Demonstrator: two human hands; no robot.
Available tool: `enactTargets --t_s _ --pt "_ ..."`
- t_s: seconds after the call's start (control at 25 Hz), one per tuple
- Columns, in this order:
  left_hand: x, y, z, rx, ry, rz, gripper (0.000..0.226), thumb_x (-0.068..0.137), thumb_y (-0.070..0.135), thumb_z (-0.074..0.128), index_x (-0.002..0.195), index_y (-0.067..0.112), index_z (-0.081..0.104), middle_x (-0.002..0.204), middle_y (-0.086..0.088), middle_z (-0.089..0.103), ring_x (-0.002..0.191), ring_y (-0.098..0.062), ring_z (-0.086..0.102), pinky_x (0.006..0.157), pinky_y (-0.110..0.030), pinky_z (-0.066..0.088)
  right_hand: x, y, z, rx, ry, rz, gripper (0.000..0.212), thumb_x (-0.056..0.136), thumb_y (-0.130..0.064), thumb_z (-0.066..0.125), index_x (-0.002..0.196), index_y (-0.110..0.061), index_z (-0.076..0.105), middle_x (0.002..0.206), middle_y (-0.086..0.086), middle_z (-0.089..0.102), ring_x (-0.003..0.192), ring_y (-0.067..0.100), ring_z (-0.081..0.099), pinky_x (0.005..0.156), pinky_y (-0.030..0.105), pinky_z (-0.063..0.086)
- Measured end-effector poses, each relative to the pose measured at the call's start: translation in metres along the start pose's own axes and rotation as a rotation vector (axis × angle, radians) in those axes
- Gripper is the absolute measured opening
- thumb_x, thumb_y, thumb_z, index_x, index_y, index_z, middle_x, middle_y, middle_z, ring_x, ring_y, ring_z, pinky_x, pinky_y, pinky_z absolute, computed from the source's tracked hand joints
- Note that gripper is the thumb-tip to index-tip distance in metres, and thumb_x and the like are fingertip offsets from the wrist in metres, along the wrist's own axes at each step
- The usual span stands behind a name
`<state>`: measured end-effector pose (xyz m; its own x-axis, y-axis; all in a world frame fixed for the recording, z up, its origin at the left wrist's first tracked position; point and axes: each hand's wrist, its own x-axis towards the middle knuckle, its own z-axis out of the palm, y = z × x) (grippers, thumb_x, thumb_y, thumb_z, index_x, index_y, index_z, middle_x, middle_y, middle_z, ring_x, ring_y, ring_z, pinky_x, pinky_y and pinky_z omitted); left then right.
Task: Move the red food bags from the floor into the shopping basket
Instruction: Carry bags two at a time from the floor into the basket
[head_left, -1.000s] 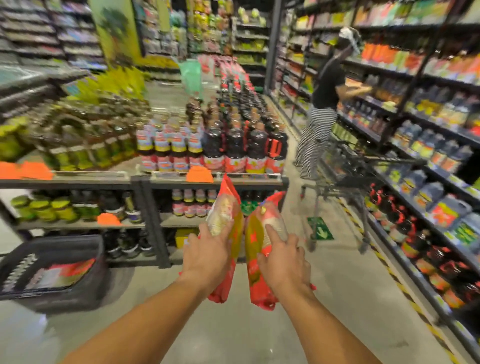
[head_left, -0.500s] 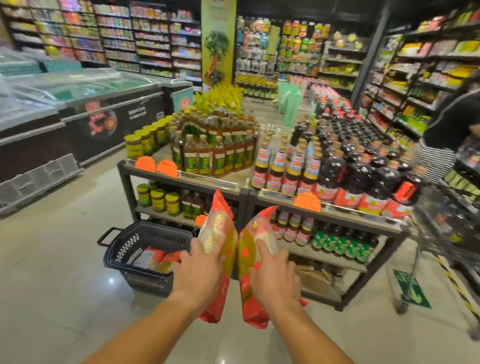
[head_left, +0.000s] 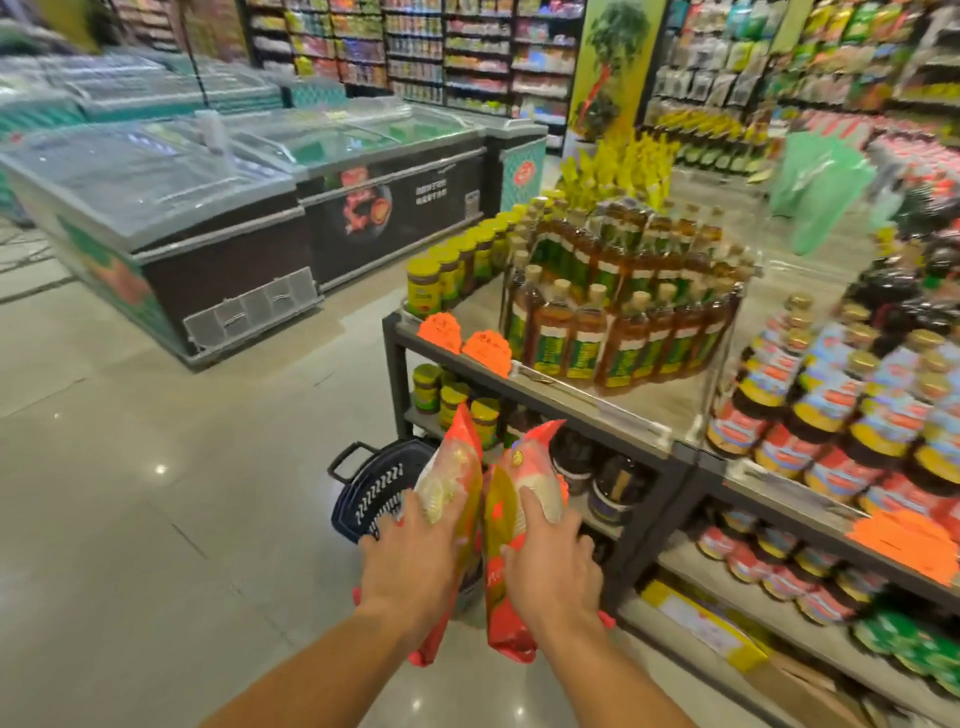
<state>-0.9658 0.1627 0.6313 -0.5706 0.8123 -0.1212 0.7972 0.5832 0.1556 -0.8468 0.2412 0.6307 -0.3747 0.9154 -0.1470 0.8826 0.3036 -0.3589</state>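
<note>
I hold two red food bags upright in front of me, side by side. My left hand (head_left: 410, 566) grips the left red bag (head_left: 454, 467), which has a clear window showing pale contents. My right hand (head_left: 550, 571) grips the right red bag (head_left: 524, 478). Directly behind and below the bags, the dark shopping basket (head_left: 371, 491) stands on the floor by the shelf's left end, its handle pointing left. The bags and my hands hide most of the basket and whatever lies inside it.
A grey display stand (head_left: 582, 400) with oil bottles (head_left: 613, 332) and sauce jars (head_left: 831, 415) fills the right side. Chest freezers (head_left: 218, 228) line the left rear. Pale tiled floor (head_left: 156, 493) stretches to the left of the basket.
The view has swung left; the basket has shifted from the far left to right behind the bags. Both hands keep their grip on the bags. The person by the shelves has left the view.
</note>
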Motion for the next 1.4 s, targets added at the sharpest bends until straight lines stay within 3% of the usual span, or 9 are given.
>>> enactTargets --t_s 0.2,0.36,0.6,0.72,0.92,1.08,1.2,1.28,1.4 --pt "0.104 -0.039 0.017 0.020 -0.053 -0.023 0.053 0.103 0.047 0.028 0.150 0.046 0.004 0.145 -0.020 0.027 0.118 -0.044 0.043 0.094 -0.056 0.042 0.090 -0.053 0.039 0.000 -0.045 -0.003 0.069 0.097 -0.044 0.058 0.151 -0.043 0.015 0.131 0.014 0.036 0.113 0.038 0.050 0.085 0.048 0.049" --pt "0.194 -0.084 0.072 -0.041 -0.177 -0.035 0.053 0.101 0.052 0.027 0.150 0.049 0.006 0.137 -0.016 0.032 0.114 -0.041 0.045 0.090 -0.054 0.047 0.157 -0.074 0.104 -0.020 -0.111 0.067 0.071 0.096 -0.049 0.055 0.154 -0.042 0.013 0.130 0.011 0.038 0.111 0.033 0.052 0.088 0.042 0.048" --pt "0.338 -0.158 0.206 -0.015 -0.376 -0.009 0.052 0.102 0.050 0.026 0.149 0.048 0.006 0.141 -0.014 0.030 0.118 -0.037 0.044 0.094 -0.053 0.045 0.274 -0.094 0.274 0.046 -0.275 0.326 0.070 0.095 -0.049 0.055 0.151 -0.048 0.014 0.140 0.008 0.034 0.120 0.033 0.051 0.094 0.041 0.049" --pt "0.408 -0.185 0.287 -0.004 -0.376 -0.022 0.052 0.101 0.051 0.027 0.149 0.047 0.008 0.140 -0.014 0.031 0.119 -0.038 0.043 0.094 -0.055 0.041 0.338 -0.089 0.363 0.066 -0.260 0.379 0.070 0.094 -0.049 0.055 0.152 -0.051 0.014 0.144 0.010 0.030 0.125 0.034 0.049 0.095 0.043 0.049" --pt "0.498 -0.201 0.431 0.064 -0.390 -0.011 0.048 0.100 0.050 0.035 0.146 0.036 0.030 0.150 -0.017 0.028 0.124 -0.042 0.041 0.096 -0.056 0.041 0.405 -0.058 0.510 0.119 -0.175 0.484 0.072 0.089 -0.052 0.062 0.148 -0.052 0.021 0.145 0.016 0.034 0.119 0.043 0.053 0.096 0.049 0.049" --pt "0.529 -0.231 0.530 -0.010 -0.442 0.024 0.054 0.101 0.050 0.032 0.151 0.042 0.015 0.152 -0.021 0.022 0.126 -0.046 0.038 0.101 -0.057 0.037 0.431 -0.023 0.603 0.190 -0.161 0.570 0.074 0.090 -0.047 0.065 0.149 -0.043 0.021 0.141 0.020 0.036 0.123 0.044 0.048 0.100 0.047 0.045" --pt "0.541 -0.256 0.590 -0.111 -0.491 0.062 0.060 0.099 0.051 0.034 0.154 0.044 0.011 0.142 -0.021 0.027 0.119 -0.045 0.044 0.103 -0.051 0.039 0.439 0.013 0.656 0.374 -0.137 0.672 0.082 0.088 -0.041 0.070 0.154 -0.034 0.022 0.140 0.026 0.035 0.123 0.047 0.048 0.102 0.042 0.041" --pt "0.551 -0.274 0.618 -0.135 -0.515 0.097 0.059 0.100 0.050 0.032 0.153 0.049 0.005 0.145 -0.022 0.026 0.122 -0.047 0.045 0.106 -0.049 0.037 0.437 0.039 0.680 0.415 -0.136 0.721 0.083 0.090 -0.042 0.066 0.156 -0.036 0.016 0.143 0.029 0.033 0.124 0.048 0.048 0.105 0.045 0.042" --pt "0.554 -0.287 0.621 0.158 -0.558 0.079 0.063 0.101 0.045 0.025 0.149 0.050 -0.015 0.163 -0.015 -0.001 0.145 -0.048 0.015 0.113 -0.062 0.022 0.430 0.058 0.686 0.150 -0.170 0.614 0.077 0.093 -0.048 0.055 0.156 -0.030 0.013 0.156 0.029 0.019 0.139 0.047 0.031 0.112 0.053 0.033"
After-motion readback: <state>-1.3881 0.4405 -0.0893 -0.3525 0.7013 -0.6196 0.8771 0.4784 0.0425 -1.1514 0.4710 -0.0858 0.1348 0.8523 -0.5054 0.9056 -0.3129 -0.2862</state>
